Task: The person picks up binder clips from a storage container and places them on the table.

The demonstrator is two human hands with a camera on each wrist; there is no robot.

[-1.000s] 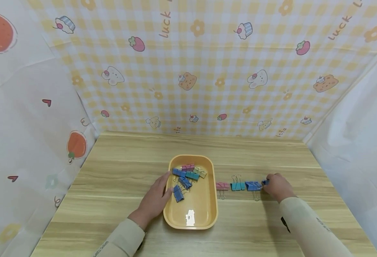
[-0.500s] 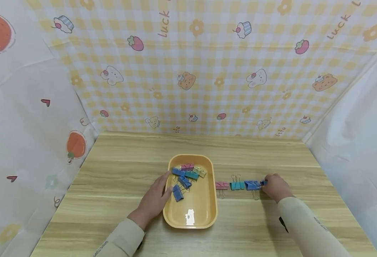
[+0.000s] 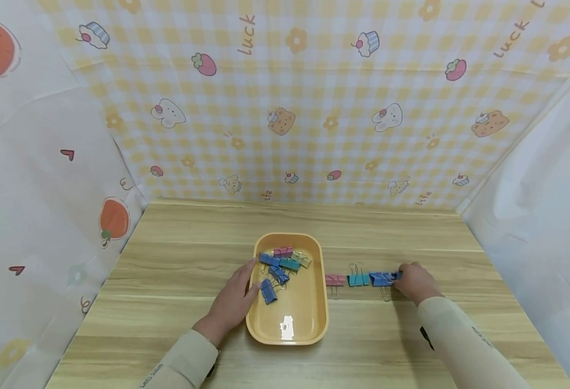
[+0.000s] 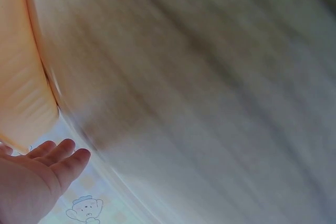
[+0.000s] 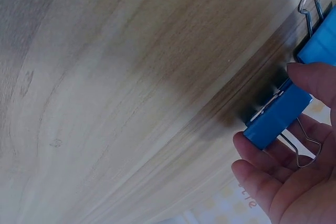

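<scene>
My right hand [image 3: 417, 283] pinches a blue binder clip [image 5: 281, 116] between thumb and fingers, one wire handle hanging over the fingers in the right wrist view. Most of that clip is hidden by the hand in the head view. It is at the right end of a row on the table: a pink clip [image 3: 334, 279], a teal clip [image 3: 359, 280] and another blue clip [image 3: 381, 279], close beside the held one. My left hand [image 3: 231, 302] rests along the left side of a yellow tray [image 3: 326, 292], fingers fairly straight, thumb at the rim.
Several binder clips lie heaped in the tray's upper left part: blue clips [image 3: 268, 292], a teal clip [image 3: 290, 264], a pink clip [image 3: 283, 252] and a yellow clip [image 3: 302, 259]. A patterned cloth [image 3: 309, 156] rises behind the wooden table [image 3: 207, 227].
My right hand has shifted slightly left, bringing the held blue clip up close to the blue clip in the row. The left hand and tray stay put.
</scene>
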